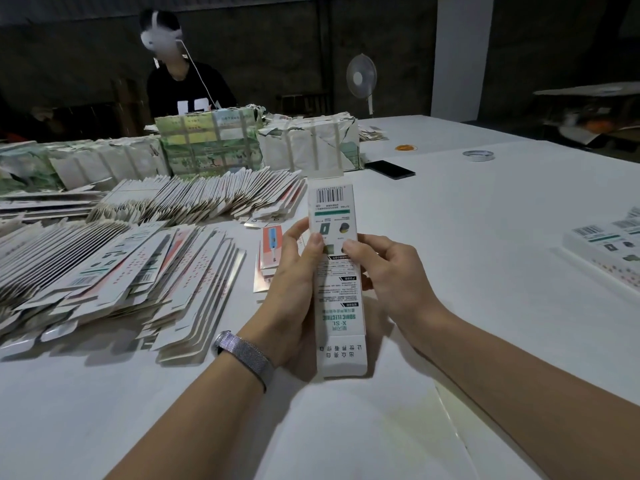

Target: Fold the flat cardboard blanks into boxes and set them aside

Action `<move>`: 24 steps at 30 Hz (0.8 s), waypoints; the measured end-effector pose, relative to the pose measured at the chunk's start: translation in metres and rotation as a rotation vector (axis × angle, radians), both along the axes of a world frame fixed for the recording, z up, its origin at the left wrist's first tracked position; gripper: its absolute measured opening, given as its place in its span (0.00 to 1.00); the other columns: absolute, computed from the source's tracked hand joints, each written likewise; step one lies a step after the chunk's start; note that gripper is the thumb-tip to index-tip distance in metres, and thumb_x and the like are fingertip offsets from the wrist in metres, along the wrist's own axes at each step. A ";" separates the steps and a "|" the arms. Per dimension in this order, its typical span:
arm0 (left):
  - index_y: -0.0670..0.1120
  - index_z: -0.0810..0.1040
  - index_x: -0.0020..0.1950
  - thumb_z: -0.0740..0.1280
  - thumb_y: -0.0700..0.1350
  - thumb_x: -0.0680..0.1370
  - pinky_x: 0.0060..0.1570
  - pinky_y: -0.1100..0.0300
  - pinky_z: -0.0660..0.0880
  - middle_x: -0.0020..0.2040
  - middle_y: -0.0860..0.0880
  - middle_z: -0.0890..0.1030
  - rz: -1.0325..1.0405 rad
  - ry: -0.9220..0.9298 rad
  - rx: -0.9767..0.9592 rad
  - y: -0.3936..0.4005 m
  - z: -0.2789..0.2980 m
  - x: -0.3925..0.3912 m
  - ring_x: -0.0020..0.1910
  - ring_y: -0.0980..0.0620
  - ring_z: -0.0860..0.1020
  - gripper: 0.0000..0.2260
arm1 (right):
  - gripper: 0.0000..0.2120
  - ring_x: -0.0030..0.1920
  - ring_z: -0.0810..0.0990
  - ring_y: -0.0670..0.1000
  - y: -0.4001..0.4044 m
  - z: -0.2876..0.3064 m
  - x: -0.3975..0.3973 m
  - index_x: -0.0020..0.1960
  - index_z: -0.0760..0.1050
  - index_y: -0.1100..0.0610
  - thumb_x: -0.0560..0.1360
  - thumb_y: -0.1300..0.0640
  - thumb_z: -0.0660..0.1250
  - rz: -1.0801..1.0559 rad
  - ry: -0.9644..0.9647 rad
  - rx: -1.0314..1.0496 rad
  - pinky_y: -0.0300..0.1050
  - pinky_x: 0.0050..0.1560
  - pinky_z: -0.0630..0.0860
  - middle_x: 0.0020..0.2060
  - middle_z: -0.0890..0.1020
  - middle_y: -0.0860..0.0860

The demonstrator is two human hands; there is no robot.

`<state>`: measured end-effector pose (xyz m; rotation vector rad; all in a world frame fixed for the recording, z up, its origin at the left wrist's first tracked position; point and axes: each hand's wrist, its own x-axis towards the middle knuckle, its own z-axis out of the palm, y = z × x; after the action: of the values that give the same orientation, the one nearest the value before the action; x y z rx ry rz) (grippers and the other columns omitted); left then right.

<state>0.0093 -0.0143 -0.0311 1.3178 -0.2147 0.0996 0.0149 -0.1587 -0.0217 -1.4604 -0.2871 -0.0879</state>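
I hold a long narrow white box [337, 296] lengthwise in front of me, its barcode end pointing away and its far flap standing up. My left hand [294, 289] grips its left side, thumb on top. From the right, my right hand [391, 282] pinches the box with thumb and fingers. Big fanned piles of flat cardboard blanks [114, 271] lie on the white table at my left, with another row of blanks [207, 199] behind them. Folded boxes [609, 251] lie at the right edge of the view.
Wrapped bundles [207, 143] stand at the back of the table [485, 220], with a person [187, 84] behind them. A black phone [389, 169], a tape roll [478, 155] and rubber bands [407, 147] lie further back. A fan [362, 79] stands beyond.
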 end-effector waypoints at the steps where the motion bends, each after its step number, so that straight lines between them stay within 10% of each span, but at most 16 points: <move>1: 0.57 0.68 0.70 0.64 0.57 0.78 0.42 0.52 0.82 0.53 0.47 0.86 0.000 0.002 0.008 0.000 0.000 0.000 0.45 0.48 0.85 0.20 | 0.07 0.40 0.86 0.50 -0.001 0.001 0.000 0.52 0.85 0.57 0.79 0.57 0.68 -0.007 -0.012 0.002 0.43 0.43 0.82 0.42 0.87 0.51; 6: 0.46 0.70 0.70 0.67 0.57 0.76 0.38 0.57 0.81 0.46 0.48 0.86 -0.026 0.050 0.029 0.004 0.003 -0.001 0.41 0.49 0.84 0.26 | 0.09 0.29 0.81 0.41 -0.004 0.003 0.002 0.40 0.82 0.61 0.78 0.59 0.69 -0.018 -0.040 0.071 0.32 0.30 0.75 0.30 0.84 0.47; 15: 0.51 0.72 0.59 0.73 0.56 0.73 0.38 0.54 0.80 0.47 0.45 0.85 -0.200 0.114 0.016 0.002 0.007 -0.008 0.40 0.48 0.84 0.19 | 0.14 0.42 0.84 0.65 -0.009 0.011 0.000 0.48 0.84 0.63 0.80 0.52 0.67 -0.102 -0.044 0.079 0.61 0.45 0.83 0.41 0.86 0.59; 24: 0.49 0.72 0.55 0.76 0.58 0.67 0.31 0.57 0.80 0.47 0.45 0.87 -0.179 0.105 0.036 0.004 0.011 -0.009 0.39 0.48 0.85 0.23 | 0.12 0.44 0.86 0.62 -0.009 0.011 0.002 0.49 0.86 0.59 0.79 0.52 0.68 -0.045 0.043 0.141 0.61 0.50 0.83 0.44 0.87 0.58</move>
<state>-0.0001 -0.0108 -0.0198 1.3302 -0.2449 -0.1258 0.0170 -0.1681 -0.0106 -1.3274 -0.2087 -0.1106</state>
